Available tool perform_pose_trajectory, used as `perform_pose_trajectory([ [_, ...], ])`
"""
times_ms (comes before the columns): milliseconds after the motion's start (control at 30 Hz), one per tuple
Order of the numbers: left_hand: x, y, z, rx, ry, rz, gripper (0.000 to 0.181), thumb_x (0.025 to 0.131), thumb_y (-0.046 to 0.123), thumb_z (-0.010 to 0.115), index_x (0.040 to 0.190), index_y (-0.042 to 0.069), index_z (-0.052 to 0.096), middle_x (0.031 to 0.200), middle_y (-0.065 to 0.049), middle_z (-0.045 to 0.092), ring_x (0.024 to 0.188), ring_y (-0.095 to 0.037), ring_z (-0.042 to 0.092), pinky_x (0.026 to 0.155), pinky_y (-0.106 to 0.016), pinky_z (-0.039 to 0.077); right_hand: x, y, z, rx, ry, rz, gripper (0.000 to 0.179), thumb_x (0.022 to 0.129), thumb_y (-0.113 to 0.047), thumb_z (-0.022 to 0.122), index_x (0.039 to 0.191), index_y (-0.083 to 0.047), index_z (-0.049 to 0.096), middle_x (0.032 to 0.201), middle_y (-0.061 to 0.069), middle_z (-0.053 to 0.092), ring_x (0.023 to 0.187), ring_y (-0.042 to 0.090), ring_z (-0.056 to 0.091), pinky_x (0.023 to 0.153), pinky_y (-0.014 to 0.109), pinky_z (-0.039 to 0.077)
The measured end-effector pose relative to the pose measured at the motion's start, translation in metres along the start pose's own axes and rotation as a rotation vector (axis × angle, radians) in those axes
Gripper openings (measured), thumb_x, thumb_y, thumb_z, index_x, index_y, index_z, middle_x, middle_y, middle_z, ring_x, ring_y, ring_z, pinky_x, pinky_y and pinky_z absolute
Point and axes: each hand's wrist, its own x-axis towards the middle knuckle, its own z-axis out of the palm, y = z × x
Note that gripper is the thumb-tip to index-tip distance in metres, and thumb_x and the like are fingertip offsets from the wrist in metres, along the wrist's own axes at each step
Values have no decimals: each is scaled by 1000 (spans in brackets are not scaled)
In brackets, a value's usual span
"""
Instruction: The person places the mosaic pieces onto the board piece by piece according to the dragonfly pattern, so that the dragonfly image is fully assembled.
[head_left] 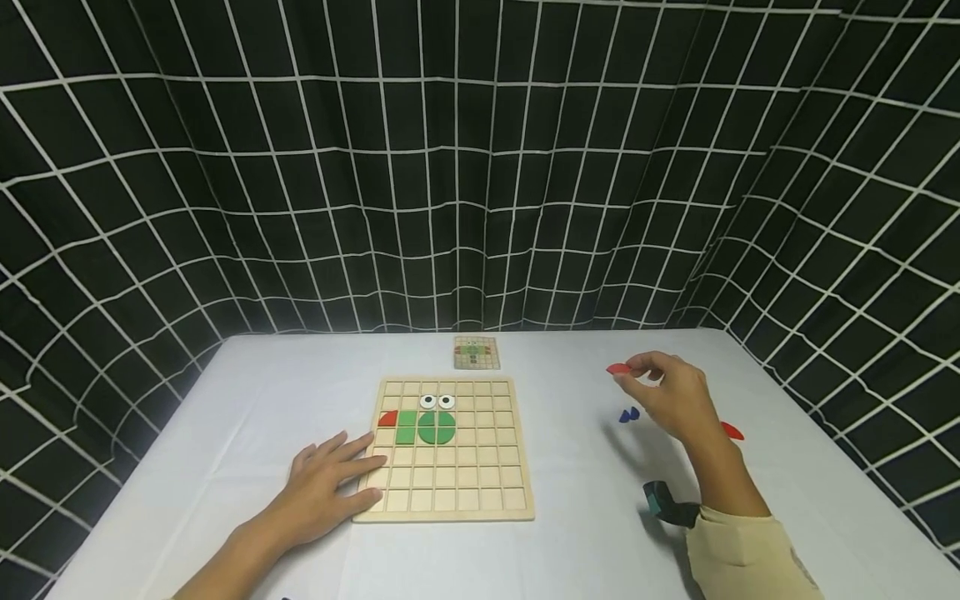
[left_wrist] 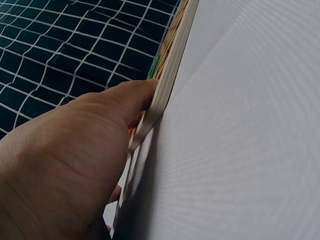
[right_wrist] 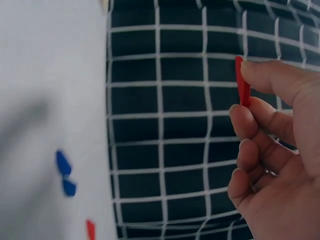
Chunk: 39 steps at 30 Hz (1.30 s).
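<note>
A thin red piece [head_left: 618, 368] is pinched between the thumb and fingers of my right hand [head_left: 675, 396], raised over the right side of the table; the right wrist view shows the red piece [right_wrist: 242, 82] edge-on. My left hand [head_left: 322, 487] lies with spread fingers on the left edge of a square wooden grid board [head_left: 480, 479]. On the board sit a red quarter-round piece [head_left: 387, 419], green squares [head_left: 406, 427], a green circle [head_left: 437, 427] of quarter pieces and two round eye pieces [head_left: 437, 402]. In the left wrist view, the thumb [left_wrist: 135, 95] touches the board's edge.
Two small blue pieces [head_left: 629, 415] lie below my right hand. Another red piece [head_left: 731, 431] shows beyond the right forearm. Behind the board is a small pattern card [head_left: 476, 352]. A dark curtain with white grid lines [head_left: 480, 167] surrounds the white table [head_left: 262, 375].
</note>
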Motion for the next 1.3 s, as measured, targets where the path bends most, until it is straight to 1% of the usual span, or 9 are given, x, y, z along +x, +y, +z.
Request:
perform_pose_trajectory([
  [100,0,0,0,3,-3,2,46,98,40,81,136,15,78,159,-15,56,151,-54,38,114,-82,17,-6,-16,-1,26,15,-71,26,98,-19,82,113,2,76,111,18,74,109,41,61,83,49,54],
  [200,0,0,0,4,-5,1,45,97,40,82,136,16,78,159,-14,56,151,-54,38,114,-82,17,-12,-32,-1,51,32,-122,23,96,-16,83,110,2,77,111,18,75,106,40,62,84,51,54],
  [433,-1,-1,1,-2,0,7,45,97,39,82,136,16,78,159,-14,57,150,-54,39,114,-81,18,-21,-67,8,113,62,-258,17,91,-5,86,105,3,78,107,16,76,102,38,64,87,55,55],
  [600,-1,-1,1,1,4,10,45,98,40,81,136,16,78,159,-13,57,151,-53,39,115,-81,18,-24,-84,17,145,63,-357,17,88,0,89,100,0,78,103,12,77,100,35,66,87,56,55],
  [800,-1,-1,1,3,15,13,44,98,39,81,135,16,79,159,-13,57,150,-53,39,114,-81,18,-28,-104,32,190,50,-478,18,85,3,91,98,-2,79,99,7,77,98,30,66,84,53,57],
  [900,-1,-2,0,10,21,18,44,98,39,81,135,15,79,159,-13,57,150,-53,40,114,-81,19,-29,-113,40,224,41,-536,18,84,4,90,97,-2,79,96,6,77,97,29,66,83,53,57],
  [1133,-1,-3,0,9,20,23,44,98,39,81,135,15,79,159,-14,57,150,-54,39,114,-81,19,-29,-131,57,267,7,-607,19,83,2,92,97,-2,79,93,4,75,94,27,66,82,49,58],
  [1300,-1,-3,0,1,10,20,45,99,40,80,135,15,78,159,-14,57,150,-54,39,114,-81,18,-30,-142,72,314,-32,-620,17,85,1,90,97,-3,79,92,4,75,93,26,65,83,46,57],
])
